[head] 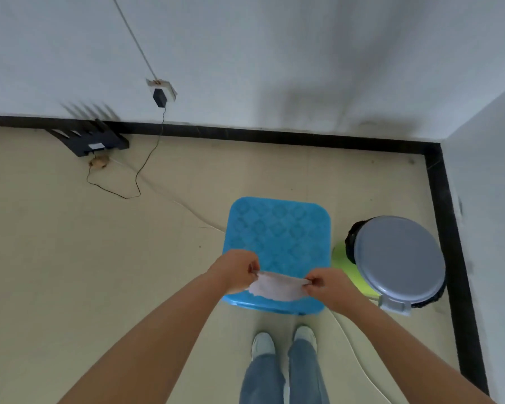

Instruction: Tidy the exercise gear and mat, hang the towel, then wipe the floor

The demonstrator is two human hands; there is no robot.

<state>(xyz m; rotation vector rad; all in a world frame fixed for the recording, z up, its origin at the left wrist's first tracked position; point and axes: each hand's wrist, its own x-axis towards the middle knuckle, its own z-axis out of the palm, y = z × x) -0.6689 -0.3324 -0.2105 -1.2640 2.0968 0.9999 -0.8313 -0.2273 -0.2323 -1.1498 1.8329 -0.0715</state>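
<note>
White tissue-like sheet (276, 287) stretched between both hands, above the blue stool (277, 228).

Left hand (236, 271) and right hand (328, 284) each pinch one end of its top edge — rest hangs slack over the stool seat. Likely prep for the floor wipe. Fold it to a thick pad first — a single ply will probably tear on the beige floor (99, 258). Steer clear of the black cable (146, 167) and the lidded bin (398, 258) beside the stool.

The beige floor (70, 272) carries a blue stool (280, 228), lidded bin (400, 258), black router (91, 139) and cables.
</note>
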